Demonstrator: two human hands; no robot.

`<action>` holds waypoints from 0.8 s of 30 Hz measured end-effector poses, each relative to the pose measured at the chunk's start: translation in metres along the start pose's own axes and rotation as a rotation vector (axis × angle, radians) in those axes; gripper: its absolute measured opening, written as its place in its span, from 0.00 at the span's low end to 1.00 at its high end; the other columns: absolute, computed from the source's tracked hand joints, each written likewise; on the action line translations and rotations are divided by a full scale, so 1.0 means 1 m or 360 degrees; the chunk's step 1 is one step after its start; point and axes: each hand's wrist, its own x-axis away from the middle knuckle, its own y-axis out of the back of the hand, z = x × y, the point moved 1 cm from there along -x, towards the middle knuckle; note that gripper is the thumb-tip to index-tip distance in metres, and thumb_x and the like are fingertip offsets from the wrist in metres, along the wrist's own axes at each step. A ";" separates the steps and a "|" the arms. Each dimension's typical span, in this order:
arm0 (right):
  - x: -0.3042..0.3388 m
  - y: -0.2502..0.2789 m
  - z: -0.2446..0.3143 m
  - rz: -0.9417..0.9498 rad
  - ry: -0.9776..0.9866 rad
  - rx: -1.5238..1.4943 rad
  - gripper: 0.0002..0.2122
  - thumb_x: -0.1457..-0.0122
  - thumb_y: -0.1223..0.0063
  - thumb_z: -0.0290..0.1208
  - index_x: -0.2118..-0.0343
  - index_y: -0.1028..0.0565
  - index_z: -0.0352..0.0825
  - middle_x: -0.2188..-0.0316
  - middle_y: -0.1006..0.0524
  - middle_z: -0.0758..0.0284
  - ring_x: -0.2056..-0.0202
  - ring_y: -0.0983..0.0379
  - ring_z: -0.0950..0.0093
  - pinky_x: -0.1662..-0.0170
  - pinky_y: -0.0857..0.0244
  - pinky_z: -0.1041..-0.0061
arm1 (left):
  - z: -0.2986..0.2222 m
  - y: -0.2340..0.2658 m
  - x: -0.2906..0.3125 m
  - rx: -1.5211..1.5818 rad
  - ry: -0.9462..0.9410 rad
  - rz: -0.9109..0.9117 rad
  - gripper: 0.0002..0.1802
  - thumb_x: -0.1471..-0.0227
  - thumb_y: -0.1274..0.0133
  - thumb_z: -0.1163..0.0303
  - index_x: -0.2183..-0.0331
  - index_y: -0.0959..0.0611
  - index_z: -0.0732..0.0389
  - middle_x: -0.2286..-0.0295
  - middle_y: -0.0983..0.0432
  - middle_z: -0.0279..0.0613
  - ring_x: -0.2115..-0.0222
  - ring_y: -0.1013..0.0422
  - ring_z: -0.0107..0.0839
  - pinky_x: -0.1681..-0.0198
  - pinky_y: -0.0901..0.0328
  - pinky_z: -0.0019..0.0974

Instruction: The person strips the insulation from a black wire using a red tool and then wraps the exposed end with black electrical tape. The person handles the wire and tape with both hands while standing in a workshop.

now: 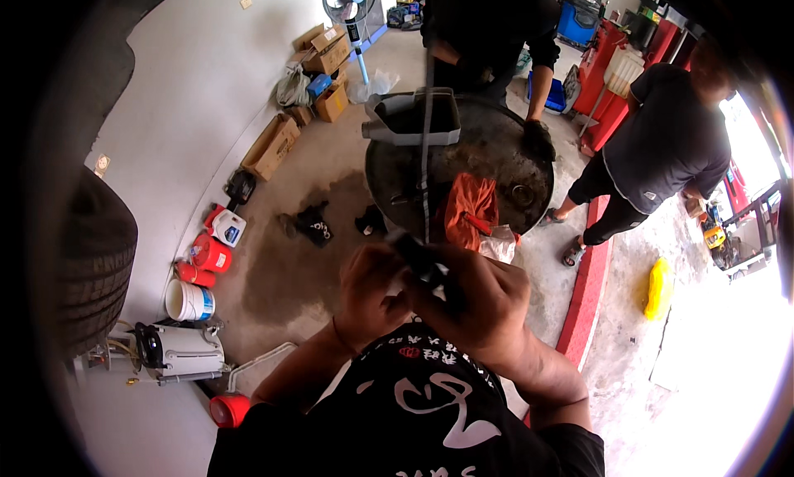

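Observation:
Both of my hands are raised close together in front of my chest, with the fingers of each curled closed. My right hand (488,299) grips a short black object (420,260) whose kind is too dark and blurred to tell. My left hand (370,288) is right beside it; whatever its fingers hold is hidden. A long thin grey strip (425,158) runs up the picture from near the black object. Beyond my hands is a large round dark pan (496,150), bearing a cut-open grey jug (411,119), a crumpled orange-red bag (469,204) and a whitish crumpled piece (498,244).
A co-worker in dark clothes leans over the pan's far side, a black-gloved hand (538,140) at its rim. Another person (666,138) stands at right, by a red kerb (583,311). Boxes (271,146), red containers (212,252) and a tyre (95,262) line the left wall.

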 end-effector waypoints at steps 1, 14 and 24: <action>-0.008 -0.004 0.005 0.0000 0.0015 -0.0029 0.20 0.53 0.29 0.27 0.56 0.23 0.32 0.84 0.27 0.73 0.86 0.30 0.80 0.82 0.37 0.77 | -0.001 0.002 0.001 0.0253 0.0246 -0.0096 0.11 0.54 0.42 0.73 0.64 0.17 0.63 0.70 0.26 0.42 0.71 0.27 0.38 0.70 0.33 0.40; -0.013 -0.022 -0.034 0.0586 0.0039 -0.0645 0.25 0.51 0.37 0.21 0.47 0.26 0.34 0.46 0.30 0.52 0.42 0.35 0.55 0.41 0.37 0.61 | -0.018 0.019 0.018 0.2194 0.2145 -0.0193 0.11 0.40 0.53 0.66 0.69 0.24 0.64 0.76 0.27 0.40 0.83 0.39 0.23 0.78 0.43 0.30; 0.001 -0.022 -0.059 0.1008 -0.0337 -0.0895 0.17 0.53 0.35 0.26 0.59 0.26 0.35 0.46 0.31 0.53 0.45 0.33 0.52 0.46 0.34 0.61 | -0.017 0.035 0.008 0.0749 0.1278 0.0406 0.11 0.40 0.43 0.62 0.64 0.20 0.60 0.76 0.29 0.32 0.75 0.36 0.21 0.70 0.39 0.28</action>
